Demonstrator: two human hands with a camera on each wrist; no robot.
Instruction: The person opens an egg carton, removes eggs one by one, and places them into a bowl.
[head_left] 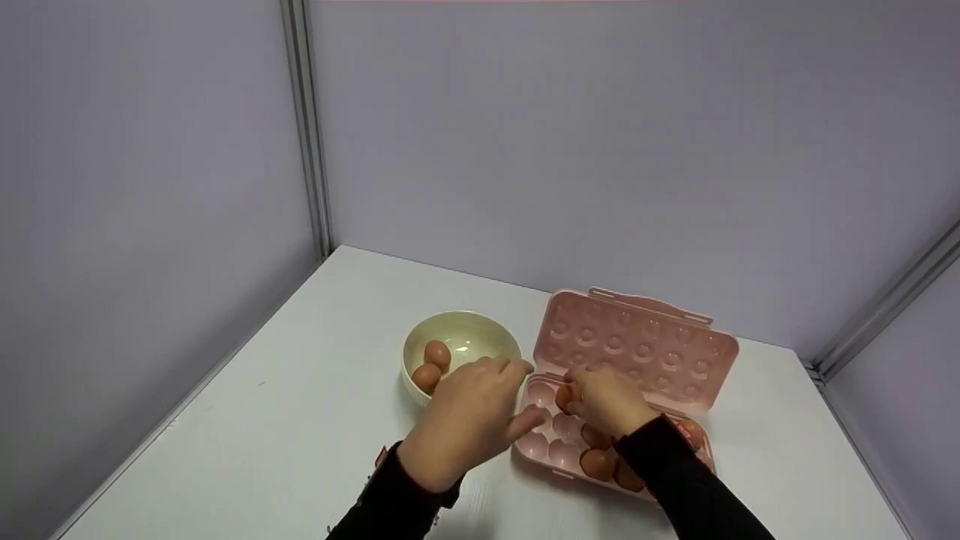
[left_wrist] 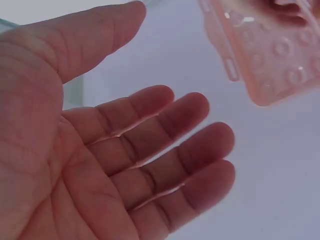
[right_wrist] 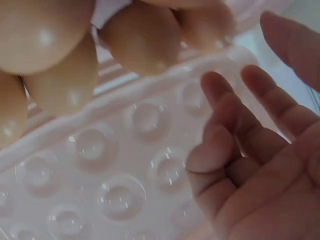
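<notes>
- Egg (head_left: 564, 395): at the back-left cells of the tray (head_left: 544, 448), right under the right hand (head_left: 600, 401). The head view shows it at the fingertips, touching or just about to. I can't tell if it's seated in a cell or being held.
- Right hand: the fingers (right_wrist: 235, 150) are partly curled in the wrist view, palm empty there, so no firm grip shows. Whether the tips pinch the egg I can't tell.
- Tray: pink, with its lid (head_left: 637, 349) open and leaning back. It holds approx. 4–5 more eggs (head_left: 598, 463), at the near side by the right sleeve. The left cells look empty.
- Left hand (head_left: 469, 420): flat and spread with the fingers (left_wrist: 165, 145) relaxed, holding nothing. It hovers between the bowl (head_left: 459, 337) and the tray's left edge.
- Bowl: cream, just left of the tray, 2 eggs (head_left: 431, 365) inside.
- Step, my judgement: an egg transfer btw. bowl and tray, at the point of setting or lifting one at a back cell. The direction isn't clear.
- Next move calls for: a light fingertip grip with no squeezing, the egg kept centred over its cell, and the left hand reaching the bowl without knocking the rim.
</notes>
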